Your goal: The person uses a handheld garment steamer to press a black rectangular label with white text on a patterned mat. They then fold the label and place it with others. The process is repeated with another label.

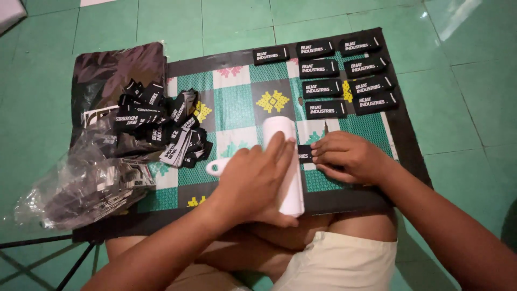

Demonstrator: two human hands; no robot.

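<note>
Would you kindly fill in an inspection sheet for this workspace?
Surface: patterned mat on green tiled floor.
Job's things: white roller under left hand; black label pinned by right hand.
Clutter: nine black labels in rows; loose label heap; clear plastic bags.
Grippers: both hands bare, pressing down.
Cables: nothing seen.
Surroundings: dark sheet at the mat's left; person's folded legs.

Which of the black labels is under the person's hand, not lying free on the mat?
The black label beside the white roller, pinned by the right hand. The other labels lie untouched, in neat rows at the mat's far right or in the loose pile at left.
</note>
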